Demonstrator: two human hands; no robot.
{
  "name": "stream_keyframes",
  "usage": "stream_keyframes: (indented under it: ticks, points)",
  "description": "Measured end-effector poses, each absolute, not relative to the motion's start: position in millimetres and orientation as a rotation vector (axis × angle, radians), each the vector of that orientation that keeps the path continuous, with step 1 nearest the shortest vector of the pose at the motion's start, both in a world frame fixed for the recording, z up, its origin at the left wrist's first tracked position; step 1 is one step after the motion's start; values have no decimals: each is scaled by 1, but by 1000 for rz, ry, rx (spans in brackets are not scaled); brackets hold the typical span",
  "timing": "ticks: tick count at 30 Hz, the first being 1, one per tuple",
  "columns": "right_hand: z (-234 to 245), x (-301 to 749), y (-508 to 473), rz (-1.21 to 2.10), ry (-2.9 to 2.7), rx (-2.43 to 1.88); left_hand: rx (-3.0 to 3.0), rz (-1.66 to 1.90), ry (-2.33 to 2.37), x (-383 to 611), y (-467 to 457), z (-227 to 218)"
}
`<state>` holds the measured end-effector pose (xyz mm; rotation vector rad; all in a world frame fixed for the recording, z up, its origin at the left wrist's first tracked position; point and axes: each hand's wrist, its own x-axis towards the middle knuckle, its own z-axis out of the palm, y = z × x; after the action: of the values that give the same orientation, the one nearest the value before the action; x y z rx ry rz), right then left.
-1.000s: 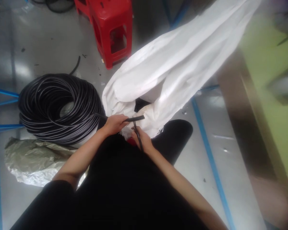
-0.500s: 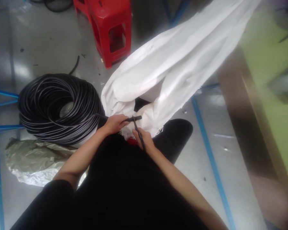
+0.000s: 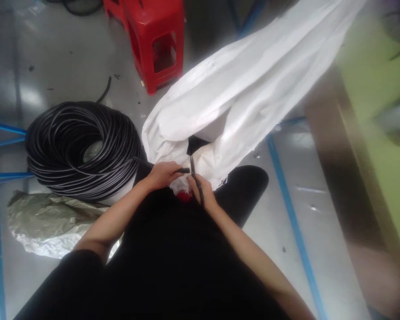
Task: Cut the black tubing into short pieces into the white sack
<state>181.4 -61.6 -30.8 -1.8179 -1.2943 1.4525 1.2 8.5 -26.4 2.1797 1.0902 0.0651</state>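
Note:
My left hand [image 3: 163, 174] is closed around a black cable [image 3: 185, 170], whose short end pokes out to the right past my fingers. From the other side of that hand the cable runs back to a big black coil [image 3: 120, 138] at the left. My right hand [image 3: 205, 193] grips dark-handled scissors [image 3: 193, 171], their blades pointing away from me and looking closed. The blades stand just beside the cable's end. Under both hands a white woven sack [image 3: 200, 106] lies across my lap, its frayed mouth toward me.
A red plastic stool [image 3: 155, 40] stands ahead on the grey floor. Crumpled grey-green plastic wrapping [image 3: 50, 222] lies below the coil. Blue tape [image 3: 293, 213] marks the floor at the right, beside a green surface [image 3: 380, 89]. Small dark scraps are scattered about.
The cable sticking out of my left hand is shorter, and its far piece no longer shows. The scissors, which crossed the cable before, now stand just right of its end.

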Motion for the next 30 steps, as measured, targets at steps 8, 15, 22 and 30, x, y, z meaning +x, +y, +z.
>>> stream_keyframes:
  ticks: [8, 15, 22, 30]
  points:
    - [-16, 183, -52, 1424, -1011, -1798, 2179, 46, 1050, -2, 1, -29]
    - [-24, 188, -54, 1423, -1079, -1749, 2164, 201, 1165, -13, 10, -25]
    - [-35, 187, -71, 1517, -1478, -1762, 2147, 210, 1287, -10, 19, -20]
    - [-32, 184, -65, 1431, -1686, -1802, 2245, 22, 1153, -4, 14, -21]
